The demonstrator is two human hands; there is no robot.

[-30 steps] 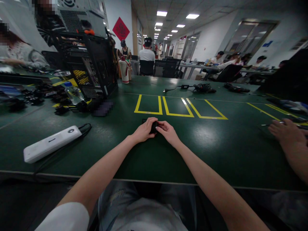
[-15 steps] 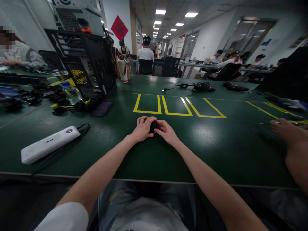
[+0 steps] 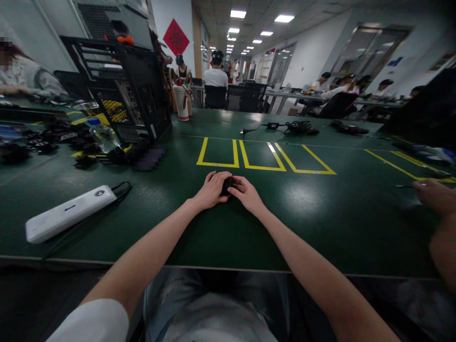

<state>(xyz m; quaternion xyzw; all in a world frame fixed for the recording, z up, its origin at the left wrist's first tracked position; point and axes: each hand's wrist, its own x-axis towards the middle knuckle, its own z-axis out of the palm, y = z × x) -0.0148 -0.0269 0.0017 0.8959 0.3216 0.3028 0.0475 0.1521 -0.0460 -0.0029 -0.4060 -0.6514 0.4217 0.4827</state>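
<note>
Both my hands meet around a small black object (image 3: pixel 226 186), just in front of the yellow tape outlines on the green table (image 3: pixel 228 237). Its kind is hard to make out, since fingers cover most of it. My left hand (image 3: pixel 213 189) wraps over it from the left, fingers curled across its top. From the right, my right hand (image 3: pixel 246 192) pinches its edge between thumb and fingers. The object appears to rest on or just above the tabletop; I cannot tell which.
Yellow tape outlines (image 3: pixel 218 165) lie beyond my hands. At the left is a white elongated device (image 3: pixel 69 213) with a black cable; behind it stands a black computer case (image 3: pixel 124 90). Coiled black cables (image 3: pixel 301 128) lie farther back. A co-worker's hand (image 3: pixel 434 194) holds a thin tool at right.
My hands stay on the black object, with only slight finger movement; the object seems to have turned a little. The co-worker's hand at right has shifted right. The view has tilted slightly.
</note>
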